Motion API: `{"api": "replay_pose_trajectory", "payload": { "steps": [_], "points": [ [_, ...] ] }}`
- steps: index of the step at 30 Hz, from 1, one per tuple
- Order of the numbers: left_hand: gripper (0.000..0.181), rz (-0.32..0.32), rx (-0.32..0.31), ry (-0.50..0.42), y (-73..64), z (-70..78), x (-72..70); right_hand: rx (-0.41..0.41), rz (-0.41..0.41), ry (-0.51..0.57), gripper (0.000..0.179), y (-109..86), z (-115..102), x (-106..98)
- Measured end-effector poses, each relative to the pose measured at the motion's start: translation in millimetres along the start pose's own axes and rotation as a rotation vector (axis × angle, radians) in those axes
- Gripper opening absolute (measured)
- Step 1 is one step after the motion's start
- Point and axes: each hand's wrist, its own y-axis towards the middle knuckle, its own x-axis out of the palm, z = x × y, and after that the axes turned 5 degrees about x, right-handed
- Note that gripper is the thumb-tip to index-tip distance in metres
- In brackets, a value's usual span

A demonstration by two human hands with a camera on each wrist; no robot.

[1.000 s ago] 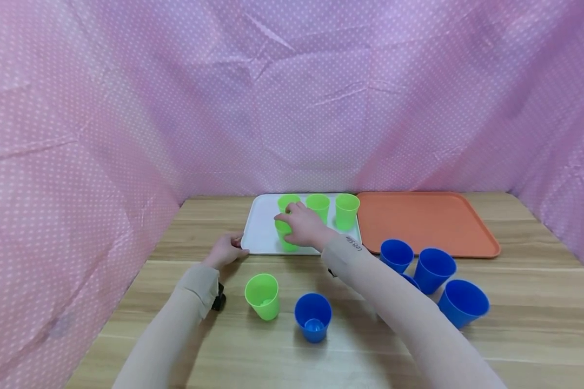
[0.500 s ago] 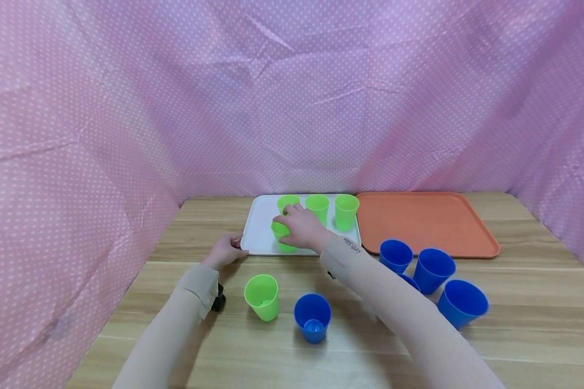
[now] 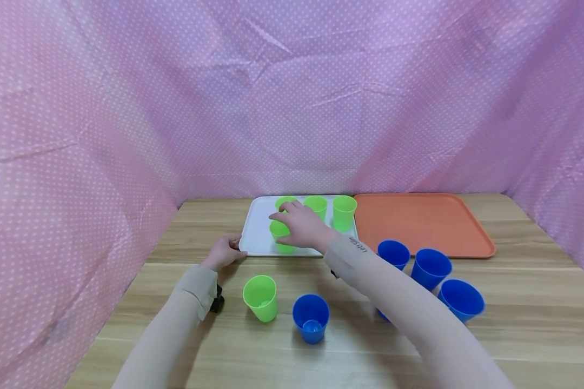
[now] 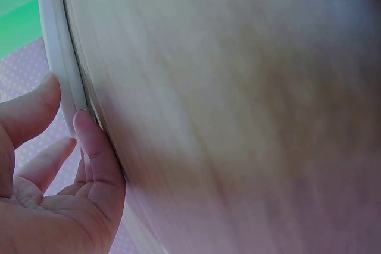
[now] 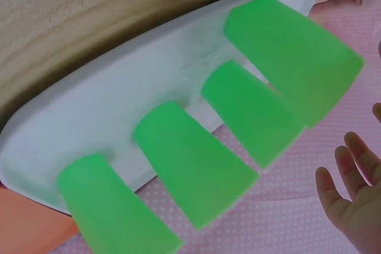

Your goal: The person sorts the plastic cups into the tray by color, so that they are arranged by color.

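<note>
My left hand (image 3: 222, 252) holds the near left corner of the white tray (image 4: 62, 46); its thumb and fingers lie on either side of the rim. Several light green cups stand upright on that tray. Around the front left green cup (image 3: 279, 232) my right hand (image 3: 303, 226) is spread. In the right wrist view, the right fingertips (image 5: 324, 179) are apart from this cup (image 5: 294, 57), with nothing gripped. Behind it stands a row of green cups: a left one (image 5: 253, 111), a middle one (image 3: 316, 207) and a right one (image 3: 344, 212).
An orange tray (image 3: 418, 221) adjoins the white tray on the right. Nearer me stand another green cup (image 3: 261, 298) and a blue cup (image 3: 311, 319). More blue cups (image 3: 430, 268) cluster at the right, partly behind my right sleeve. Pink dotted cloth (image 3: 282, 108) hangs behind the wooden table.
The front green cup has shifted slightly left on the white tray, and the right hand's fingers have loosened around it. My left hand has stayed at the tray corner.
</note>
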Motion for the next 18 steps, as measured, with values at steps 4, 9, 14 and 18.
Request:
{"api": "replay_pose_trajectory", "payload": {
  "steps": [4,9,14,18],
  "points": [
    [0.053,-0.005,-0.010,-0.010,1.0,-0.3,-0.4,-0.020,-0.005,-0.004,0.055,-3.6,-5.6,-8.2],
    [0.051,-0.006,-0.012,-0.013,1.5,0.0,-1.8,-0.051,-0.003,-0.013,0.056,-7.2,-9.8,-13.9],
    [0.054,-0.009,0.005,-0.016,4.1,-0.3,-3.7,-0.088,0.001,0.000,0.056,-11.4,-14.0,-21.1],
    [0.056,-0.015,0.008,-0.014,6.6,-1.9,-4.1,-0.129,0.027,0.012,0.054,-15.7,-17.8,-26.3]
  ]
}}
